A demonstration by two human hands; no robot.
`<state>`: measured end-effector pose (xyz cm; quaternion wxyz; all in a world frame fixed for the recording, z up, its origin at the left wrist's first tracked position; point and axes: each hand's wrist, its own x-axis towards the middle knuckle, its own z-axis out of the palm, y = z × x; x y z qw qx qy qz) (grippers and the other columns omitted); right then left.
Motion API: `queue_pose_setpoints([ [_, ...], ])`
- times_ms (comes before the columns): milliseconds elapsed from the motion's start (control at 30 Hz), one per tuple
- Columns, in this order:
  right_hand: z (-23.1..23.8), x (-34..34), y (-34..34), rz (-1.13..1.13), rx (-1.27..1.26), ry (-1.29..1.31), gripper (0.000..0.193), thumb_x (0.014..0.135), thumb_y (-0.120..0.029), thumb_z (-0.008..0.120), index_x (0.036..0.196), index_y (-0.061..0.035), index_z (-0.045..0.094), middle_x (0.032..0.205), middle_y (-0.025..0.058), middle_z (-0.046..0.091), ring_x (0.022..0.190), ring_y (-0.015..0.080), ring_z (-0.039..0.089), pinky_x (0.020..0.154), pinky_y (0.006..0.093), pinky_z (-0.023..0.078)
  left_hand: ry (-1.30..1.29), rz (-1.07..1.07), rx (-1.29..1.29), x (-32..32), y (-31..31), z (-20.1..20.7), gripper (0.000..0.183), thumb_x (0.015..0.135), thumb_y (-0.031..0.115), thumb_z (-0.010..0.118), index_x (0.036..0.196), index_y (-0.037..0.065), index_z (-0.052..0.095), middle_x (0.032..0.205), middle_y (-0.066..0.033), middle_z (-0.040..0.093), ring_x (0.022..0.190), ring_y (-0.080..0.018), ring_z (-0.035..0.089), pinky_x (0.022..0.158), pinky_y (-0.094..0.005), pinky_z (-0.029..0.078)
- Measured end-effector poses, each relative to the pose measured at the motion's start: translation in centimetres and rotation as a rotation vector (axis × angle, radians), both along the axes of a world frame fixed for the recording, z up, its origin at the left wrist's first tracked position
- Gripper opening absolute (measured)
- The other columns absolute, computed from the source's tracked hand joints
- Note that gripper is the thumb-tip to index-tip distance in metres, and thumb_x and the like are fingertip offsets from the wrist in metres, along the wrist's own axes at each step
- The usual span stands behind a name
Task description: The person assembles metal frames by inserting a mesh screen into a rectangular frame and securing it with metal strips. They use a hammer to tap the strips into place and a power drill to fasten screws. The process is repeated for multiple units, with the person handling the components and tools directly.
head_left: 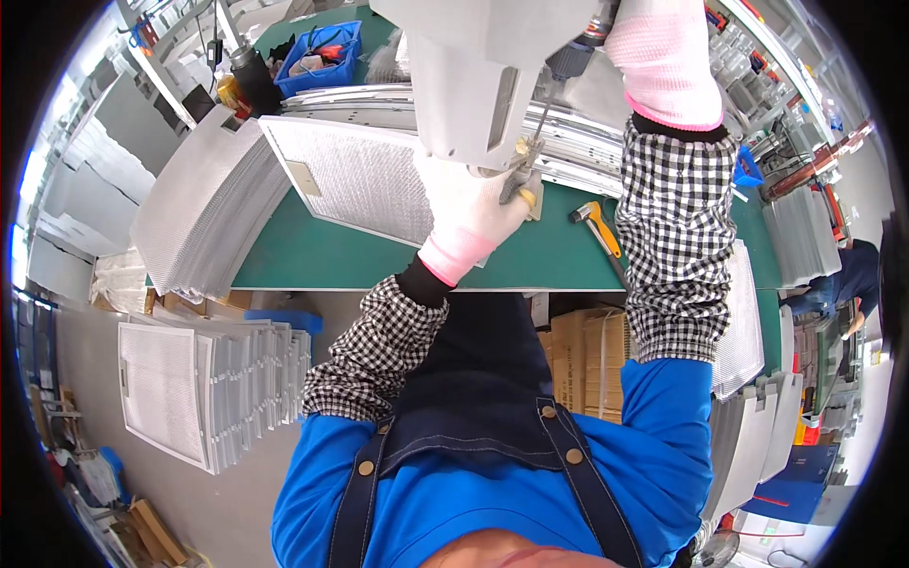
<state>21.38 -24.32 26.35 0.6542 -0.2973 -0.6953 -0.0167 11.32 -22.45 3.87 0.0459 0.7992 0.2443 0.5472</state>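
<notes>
My right hand, in a white and pink glove at the top of the view, is closed on a power drill; the drill's body is mostly cut off by the upper edge. Its long thin bit points down toward my left hand. The gloved left fingers, grey at the tips, are bent together around the bit's lower end; what they pinch there is hidden. Just above that hand hangs a large light grey housing, covering part of the bench. Beside the left hand, a framed mesh filter panel leans at a slant.
A yellow-handled hammer lies on the green bench. Curved stacks of mesh panels stand at the left, with more panels on the floor. A blue bin sits behind. Another person is at far right.
</notes>
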Motion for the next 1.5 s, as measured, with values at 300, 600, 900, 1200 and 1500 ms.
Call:
queue_pose_setpoints([
  [300, -2.0, -0.7, -1.9, 0.046, -0.381, -0.029, 0.028, 0.101, -0.023, 0.052, 0.119, -0.0027, 0.059, 0.099, 0.0064, 0.062, 0.086, 0.0152, 0.059, 0.077, 0.0301, 0.048, 0.012, -0.248, -0.269, 0.9, 1.5, -2.0, 0.030, 0.067, 0.029, 0.075, 0.096, 0.018, 0.074, 0.104, -0.0093, 0.060, 0.103, -0.0359, 0.051, 0.098, -0.0555, 0.034],
  [600, -4.8, 0.3, -1.7, 0.121, -0.309, -0.014, 0.030, 0.101, -0.024, 0.052, 0.121, -0.0030, 0.058, 0.102, 0.0065, 0.062, 0.089, 0.0155, 0.059, 0.079, 0.0307, 0.048, -0.048, -0.144, -0.046, -0.9, 0.6, -1.5, 0.022, 0.059, 0.027, 0.078, 0.080, 0.021, 0.071, 0.089, -0.0044, 0.053, 0.094, -0.0305, 0.050, 0.101, -0.0555, 0.034],
  [900, -2.0, 1.2, -0.4, 0.191, -0.240, 0.111, 0.031, 0.102, -0.025, 0.052, 0.123, -0.0033, 0.058, 0.105, 0.0066, 0.063, 0.093, 0.0158, 0.060, 0.081, 0.0313, 0.048, -0.045, -0.056, 0.085, -1.1, -0.3, 0.8, 0.024, 0.057, 0.029, 0.082, 0.075, 0.019, 0.070, 0.083, -0.0030, 0.052, 0.090, -0.0277, 0.051, 0.101, -0.0535, 0.035],
  [1200, -3.2, -0.3, 0.1, 0.202, -0.321, 0.080, 0.032, 0.102, -0.027, 0.051, 0.124, -0.0037, 0.057, 0.108, 0.0067, 0.063, 0.096, 0.0161, 0.060, 0.084, 0.0319, 0.049, -0.056, -0.140, -0.091, 0.8, 1.3, -2.7, 0.028, 0.064, 0.029, 0.078, 0.087, 0.016, 0.071, 0.085, -0.0048, 0.052, 0.090, -0.0278, 0.049, 0.101, -0.0535, 0.035],
  [1500, -6.5, 1.0, -1.8, 0.172, -0.320, 0.005, 0.034, 0.103, -0.028, 0.051, 0.126, -0.0040, 0.057, 0.112, 0.0067, 0.063, 0.099, 0.0164, 0.060, 0.086, 0.0325, 0.049, 0.012, -0.071, 0.015, -2.0, -0.3, 1.4, 0.018, 0.057, 0.027, 0.077, 0.074, 0.023, 0.071, 0.080, -0.0037, 0.050, 0.086, -0.0279, 0.050, 0.102, -0.0534, 0.035],
])
